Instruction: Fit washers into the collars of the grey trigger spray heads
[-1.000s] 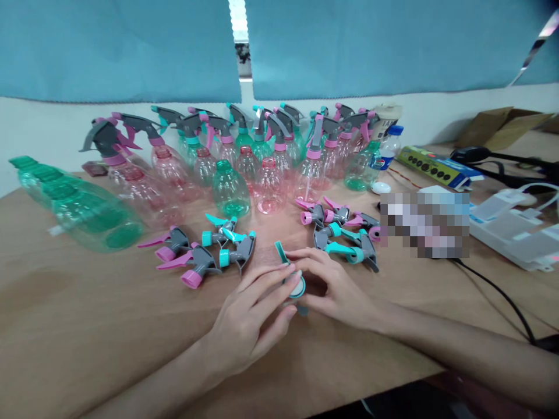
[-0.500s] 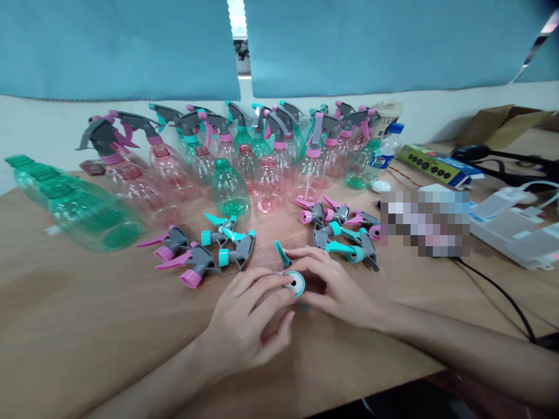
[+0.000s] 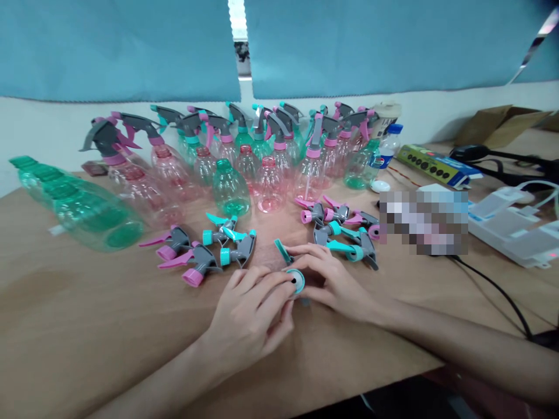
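Both hands are on one teal-and-grey trigger spray head (image 3: 298, 280) above the near part of the table. Its round collar opening faces me, with a white insert and a dark hole inside. My right hand (image 3: 338, 285) grips it from the right, fingers curled around the trigger side. At the collar, the fingertips of my left hand (image 3: 248, 311) press on the rim and insert, the thumb tucked below. The hands hide most of the grey body. Loose spray heads with pink collars (image 3: 192, 277) and teal collars (image 3: 225, 256) lie beyond my left hand; more spray heads (image 3: 354, 252) lie beyond my right.
Uncapped bottles, pink (image 3: 269, 189) and green (image 3: 230, 189), stand behind, with bottles fitted with spray heads (image 3: 313, 152) among and behind them. Green bottles (image 3: 91, 215) stand at left. On the right are a Pepsi bottle (image 3: 388, 148), a box (image 3: 437, 166), a white plastic tray (image 3: 515, 224) and a black cable (image 3: 493, 285).
My left thumb has drawn up toward the fingers at the collar. The spray head stays in my right hand, and its collar has barely shifted. The view has moved slightly.
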### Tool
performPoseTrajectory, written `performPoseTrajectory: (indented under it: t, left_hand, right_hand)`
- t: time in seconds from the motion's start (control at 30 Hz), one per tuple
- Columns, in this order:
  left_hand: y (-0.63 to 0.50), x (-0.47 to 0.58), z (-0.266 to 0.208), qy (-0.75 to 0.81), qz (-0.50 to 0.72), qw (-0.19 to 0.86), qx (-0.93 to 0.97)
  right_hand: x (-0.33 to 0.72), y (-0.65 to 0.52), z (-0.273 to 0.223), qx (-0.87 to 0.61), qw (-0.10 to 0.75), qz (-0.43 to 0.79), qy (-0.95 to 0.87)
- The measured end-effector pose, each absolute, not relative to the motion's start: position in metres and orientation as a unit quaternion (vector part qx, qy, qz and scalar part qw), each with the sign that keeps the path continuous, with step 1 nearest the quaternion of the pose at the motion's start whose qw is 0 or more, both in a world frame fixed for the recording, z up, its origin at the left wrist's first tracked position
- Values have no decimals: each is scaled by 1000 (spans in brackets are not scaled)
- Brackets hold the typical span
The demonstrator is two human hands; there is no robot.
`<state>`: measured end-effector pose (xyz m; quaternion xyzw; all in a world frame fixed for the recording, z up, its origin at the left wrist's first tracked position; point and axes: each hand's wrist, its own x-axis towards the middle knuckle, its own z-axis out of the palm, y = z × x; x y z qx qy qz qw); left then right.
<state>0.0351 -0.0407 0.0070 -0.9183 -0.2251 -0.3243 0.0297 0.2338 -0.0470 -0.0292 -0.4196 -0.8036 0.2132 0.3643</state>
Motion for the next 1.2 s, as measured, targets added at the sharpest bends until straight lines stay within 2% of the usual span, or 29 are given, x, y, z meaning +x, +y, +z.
performPoseTrajectory:
  t: [0.5, 0.67, 0.9, 1.2]
  left_hand:
    - [-39, 38, 1, -196, -291, 38, -936]
    - [-35, 33, -3, -184, -316, 47, -929]
    - [-31, 30, -5, -235, -333, -12, -913]
    - [-31, 33, -9, -219, -313, -120, -916]
  right_hand:
    - [233, -47, -31, -408, 352, 180, -823]
    - [233, -46, -30, -417, 354, 187, -816]
    - [231, -48, -28, -420, 347, 196, -815]
    - [231, -49, -27, -409, 342, 193, -824]
